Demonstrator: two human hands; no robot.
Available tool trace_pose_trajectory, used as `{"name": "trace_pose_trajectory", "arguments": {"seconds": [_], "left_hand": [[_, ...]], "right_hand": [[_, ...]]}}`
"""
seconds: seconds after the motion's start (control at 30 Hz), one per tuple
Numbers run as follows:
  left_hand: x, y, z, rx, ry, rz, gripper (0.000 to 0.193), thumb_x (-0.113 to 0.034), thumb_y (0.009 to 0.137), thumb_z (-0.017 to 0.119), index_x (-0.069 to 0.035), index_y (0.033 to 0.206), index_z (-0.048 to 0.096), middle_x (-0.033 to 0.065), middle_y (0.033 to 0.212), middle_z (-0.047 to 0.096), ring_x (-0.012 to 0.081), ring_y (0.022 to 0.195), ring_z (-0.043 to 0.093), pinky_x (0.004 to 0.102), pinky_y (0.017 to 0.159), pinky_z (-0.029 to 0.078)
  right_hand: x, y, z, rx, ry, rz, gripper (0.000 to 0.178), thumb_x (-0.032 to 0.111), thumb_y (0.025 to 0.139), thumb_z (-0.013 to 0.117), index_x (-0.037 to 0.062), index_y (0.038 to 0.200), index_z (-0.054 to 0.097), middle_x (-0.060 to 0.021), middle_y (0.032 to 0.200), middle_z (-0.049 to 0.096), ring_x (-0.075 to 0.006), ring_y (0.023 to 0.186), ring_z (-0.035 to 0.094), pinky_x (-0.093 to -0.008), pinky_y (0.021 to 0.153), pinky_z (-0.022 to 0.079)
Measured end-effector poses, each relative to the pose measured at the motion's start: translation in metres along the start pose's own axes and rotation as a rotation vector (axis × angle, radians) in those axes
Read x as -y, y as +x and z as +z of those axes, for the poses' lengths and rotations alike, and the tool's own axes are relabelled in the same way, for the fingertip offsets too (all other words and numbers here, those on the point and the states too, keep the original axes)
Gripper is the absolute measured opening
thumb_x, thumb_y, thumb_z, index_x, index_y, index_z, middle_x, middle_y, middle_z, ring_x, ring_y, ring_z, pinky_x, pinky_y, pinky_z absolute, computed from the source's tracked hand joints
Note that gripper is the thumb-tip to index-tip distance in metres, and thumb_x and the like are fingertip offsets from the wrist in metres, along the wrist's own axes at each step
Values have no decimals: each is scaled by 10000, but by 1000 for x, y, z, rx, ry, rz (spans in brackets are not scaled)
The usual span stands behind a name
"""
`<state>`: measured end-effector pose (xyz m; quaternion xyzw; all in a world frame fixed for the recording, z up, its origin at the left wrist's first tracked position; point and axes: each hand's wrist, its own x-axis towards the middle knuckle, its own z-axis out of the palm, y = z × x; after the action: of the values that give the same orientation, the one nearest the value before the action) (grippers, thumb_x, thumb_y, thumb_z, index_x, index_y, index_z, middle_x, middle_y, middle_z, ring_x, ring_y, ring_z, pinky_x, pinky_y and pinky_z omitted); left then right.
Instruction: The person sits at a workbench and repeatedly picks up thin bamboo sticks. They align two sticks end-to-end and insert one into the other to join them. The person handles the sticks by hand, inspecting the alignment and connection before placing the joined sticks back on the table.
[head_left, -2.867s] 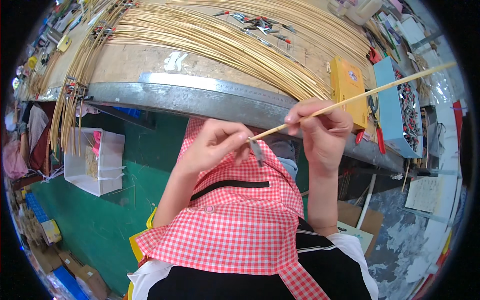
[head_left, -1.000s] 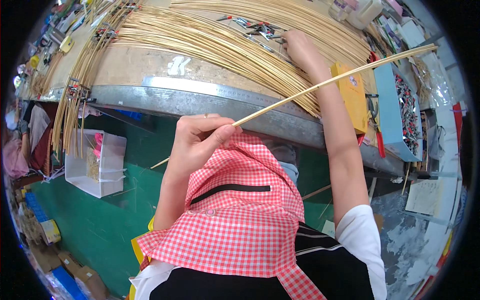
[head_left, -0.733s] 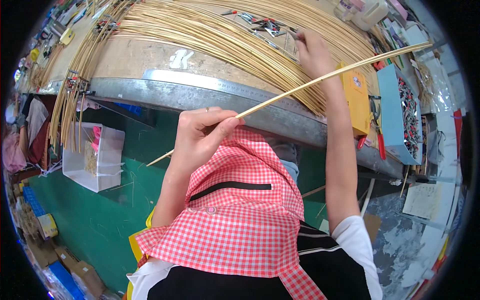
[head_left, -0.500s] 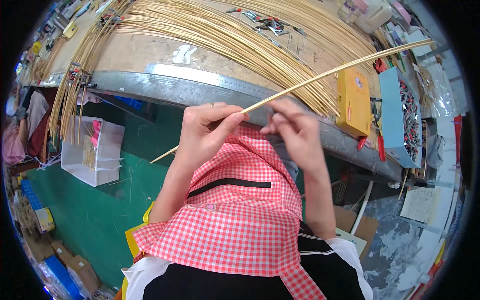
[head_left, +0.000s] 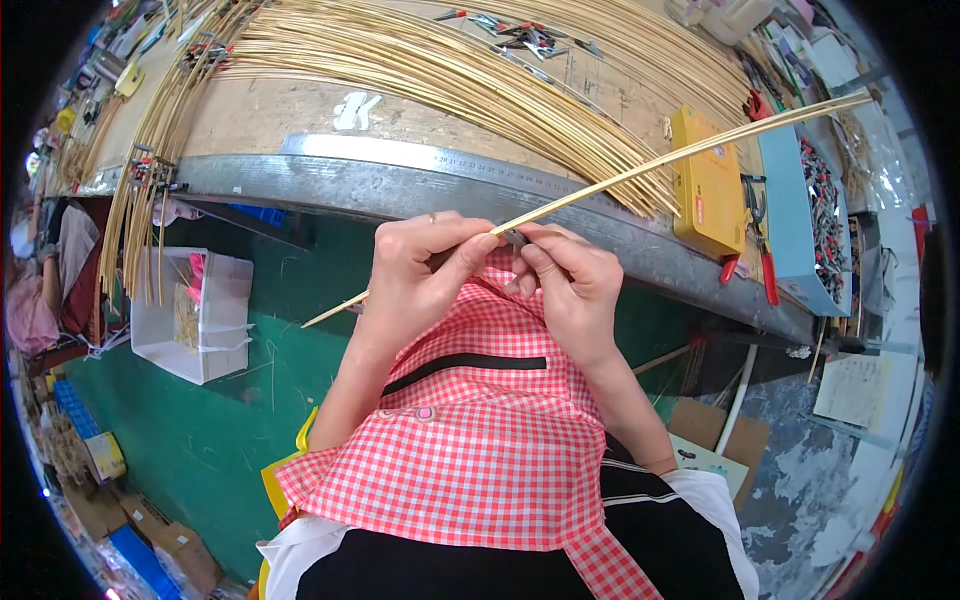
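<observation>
Bamboo strips slant over the worktop, pinched in my left grip; my right grip pinches a dark clip that, set askew, could slip and let them separate.

I am in a workshop (handwork with thin sticks, by the look of it), and my surroundings say so. In front of me runs a long workbench with a metal front edge, much of its board covered by long pale sticks. A steel ruler lies along that edge, and a heap of small clips sits between 2 spreads of sticks; more fill a light-blue box at the right. Red-handled pliers lie just beside it. At my left, clips grip a bundle of sticks overhanging the workbench. A white bin and cardboard boxes show below, and a checked apron covers my front.
</observation>
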<state>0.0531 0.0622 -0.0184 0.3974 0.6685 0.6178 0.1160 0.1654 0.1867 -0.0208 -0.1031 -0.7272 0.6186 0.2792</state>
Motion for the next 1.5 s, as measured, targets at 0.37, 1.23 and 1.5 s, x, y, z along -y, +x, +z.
{"name": "trace_pose_trajectory", "arguments": {"seconds": [0.37,1.23,1.5], "left_hand": [[3,1,-5,172,-115,-129,146,-64,866,627,64,916,678,82,702,634,102,605,579,223,529,448],[-21,0,-3,-30,328,304,161,19,686,733,-14,841,705,94,745,663,190,661,639,265,576,488],[-19,-1,-8,136,335,224,155,-1,689,738,-7,839,698,102,743,660,199,652,634,288,555,476]], "right_hand": [[12,11,-13,-169,51,-91,141,-13,874,585,-87,982,638,-102,835,640,-130,641,590,-243,593,484],[6,4,-15,73,91,60,220,-31,797,660,-14,1017,658,-55,829,647,-98,696,596,-238,605,492],[29,13,-40,-104,388,76,107,-37,831,634,-85,920,668,-94,666,619,-81,503,521,-192,455,417]]}}
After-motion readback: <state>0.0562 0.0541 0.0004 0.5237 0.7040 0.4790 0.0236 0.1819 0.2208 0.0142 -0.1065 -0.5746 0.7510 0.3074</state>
